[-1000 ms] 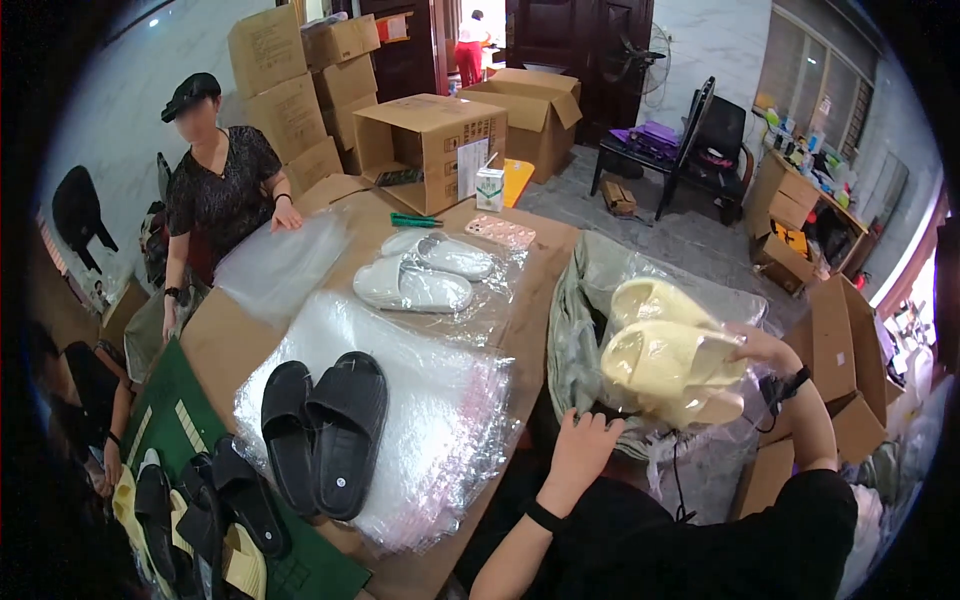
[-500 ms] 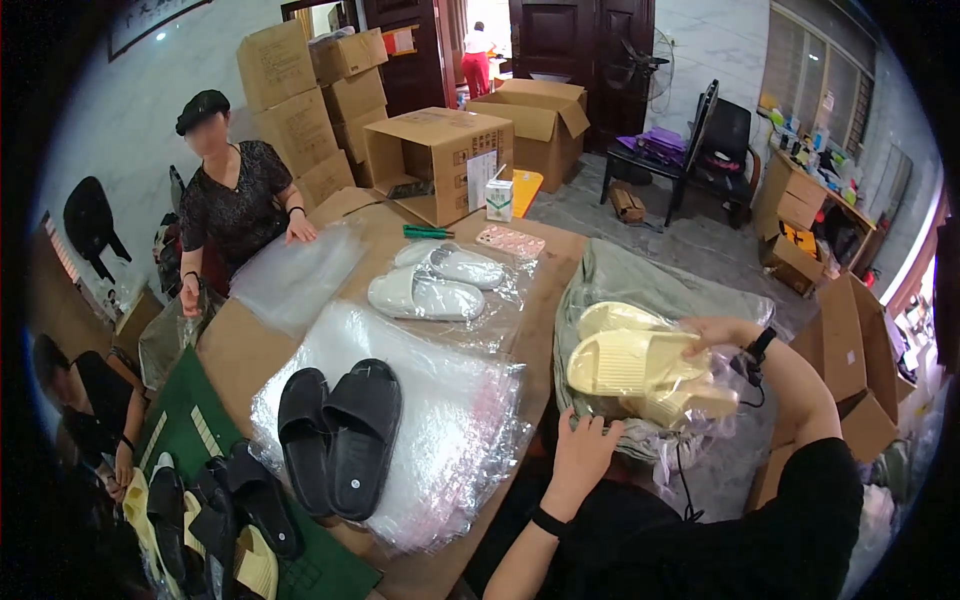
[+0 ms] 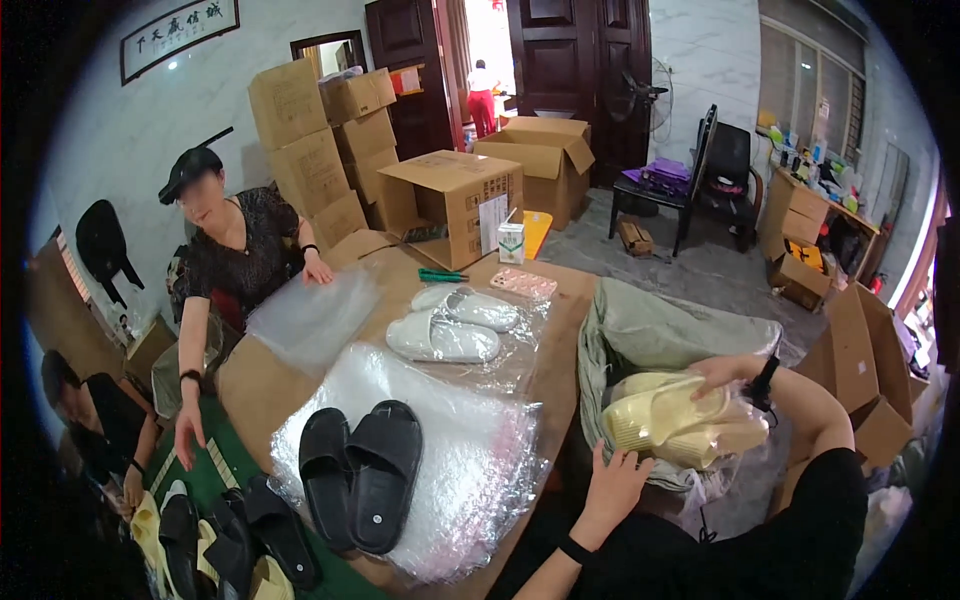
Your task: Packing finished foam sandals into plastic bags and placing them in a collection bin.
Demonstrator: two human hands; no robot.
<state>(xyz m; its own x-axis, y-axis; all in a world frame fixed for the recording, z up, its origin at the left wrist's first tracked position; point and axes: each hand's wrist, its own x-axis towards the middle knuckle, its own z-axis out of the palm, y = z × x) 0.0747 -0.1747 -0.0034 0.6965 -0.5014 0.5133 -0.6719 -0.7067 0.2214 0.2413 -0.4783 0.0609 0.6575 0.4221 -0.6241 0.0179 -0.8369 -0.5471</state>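
Pale yellow slippers (image 3: 645, 410) show through clear, shiny plastic (image 3: 748, 412).

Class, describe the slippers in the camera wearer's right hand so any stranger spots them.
Find the brown table, then the grey-green sack at its right. There, the right hand holds pale yellow slippers. Unlike the loose yellow slippers at lower left, these are in clear plastic.

Slippers (image 3: 388, 480) on bags (image 3: 470, 440), sack (image 3: 690, 328) right, wrapped pair (image 3: 650, 412) apparently inside

The right grip (image 3: 722, 371) holds bagged yellow slippers (image 3: 648, 413) at a greenish sack (image 3: 672, 327).
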